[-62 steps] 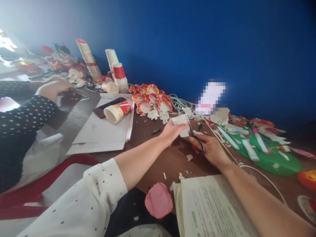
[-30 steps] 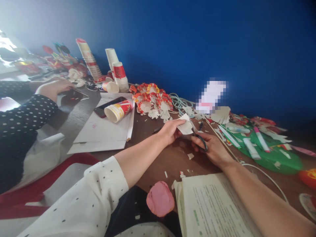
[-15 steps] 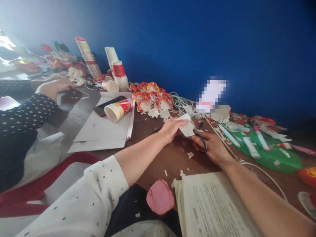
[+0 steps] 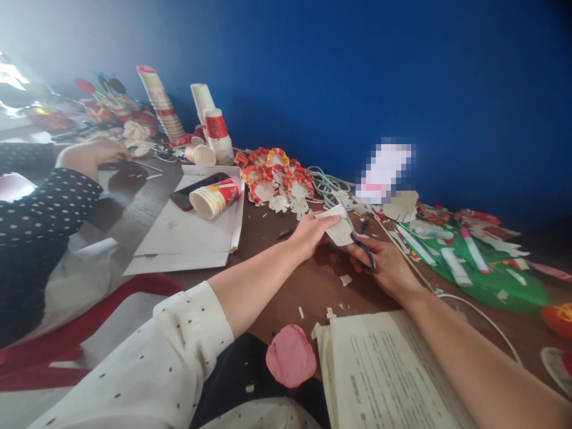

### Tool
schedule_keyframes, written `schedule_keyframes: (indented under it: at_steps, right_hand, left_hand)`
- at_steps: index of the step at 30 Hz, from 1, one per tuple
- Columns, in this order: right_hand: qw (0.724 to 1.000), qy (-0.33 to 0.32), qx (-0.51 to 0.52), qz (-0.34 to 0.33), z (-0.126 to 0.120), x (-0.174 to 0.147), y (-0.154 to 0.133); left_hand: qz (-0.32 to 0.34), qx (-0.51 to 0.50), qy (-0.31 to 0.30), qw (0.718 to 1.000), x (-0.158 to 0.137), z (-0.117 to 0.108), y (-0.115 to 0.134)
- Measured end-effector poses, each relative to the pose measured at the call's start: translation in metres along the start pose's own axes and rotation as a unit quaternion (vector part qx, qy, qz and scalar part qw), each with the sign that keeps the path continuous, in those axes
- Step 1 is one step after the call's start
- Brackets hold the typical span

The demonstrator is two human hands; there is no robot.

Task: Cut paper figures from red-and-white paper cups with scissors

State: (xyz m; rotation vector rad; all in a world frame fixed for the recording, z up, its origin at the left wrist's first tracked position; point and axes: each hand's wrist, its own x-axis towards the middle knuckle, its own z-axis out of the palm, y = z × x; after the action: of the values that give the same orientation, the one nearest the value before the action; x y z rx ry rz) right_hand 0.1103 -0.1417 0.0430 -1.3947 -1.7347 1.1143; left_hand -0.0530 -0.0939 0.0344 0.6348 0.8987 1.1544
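My left hand (image 4: pixel 311 233) pinches a small white piece of paper (image 4: pixel 338 229), thumb on top and the other fingers underneath. My right hand (image 4: pixel 382 265) grips a pair of scissors (image 4: pixel 367 252) by the dark handles. The blades lie along the paper's right edge and are partly hidden by it. Below the hands, small paper scraps (image 4: pixel 345 280) are scattered on the brown table (image 4: pixel 286 292). A round pink paper piece (image 4: pixel 291 356) rests lower down, close to my lap.
An open book (image 4: pixel 384 369) lies at the front right. Paper cups (image 4: pixel 214 199) and a phone (image 4: pixel 181 193) rest on a white board (image 4: pixel 174 241). Red and white cut-paper pieces (image 4: pixel 281 185) sit behind. Markers (image 4: pixel 474 251) lie on a green sheet (image 4: pixel 527 289). A co-worker's hand (image 4: pixel 96 156) is at left.
My hands, the paper and the scissors hold almost the same position. The co-worker's hands at left have shifted slightly.
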Motion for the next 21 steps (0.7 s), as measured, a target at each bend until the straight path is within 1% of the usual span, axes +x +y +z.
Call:
schedule_keyframes:
  at_steps: [3, 7, 11, 15, 21]
  right_hand:
    - [1.0, 0.004, 0.001, -0.002, 0.0012, -0.0001, -0.0002]
    - [1.0, 0.019, 0.006, 0.003, 0.0027, -0.0002, -0.0005]
    - [0.999, 0.026, 0.027, 0.004, 0.0022, 0.0007, 0.0011]
    - [0.998, 0.047, 0.051, 0.009, 0.0014, 0.0014, 0.0028]
    - [0.996, 0.061, 0.057, 0.02, 0.0017, 0.0008, 0.003]
  left_hand:
    - [0.026, 0.005, 0.021, 0.999, 0.0009, -0.0009, -0.0011]
    - [0.042, 0.022, 0.004, 0.999, 0.0021, -0.0027, -0.0011]
    - [0.034, 0.038, -0.011, 0.999, 0.0028, -0.0035, -0.0027]
    - [0.026, 0.069, -0.027, 0.997, 0.0004, -0.002, -0.0047]
    - [0.008, 0.05, -0.059, 0.997, -0.0042, 0.0005, -0.0039]
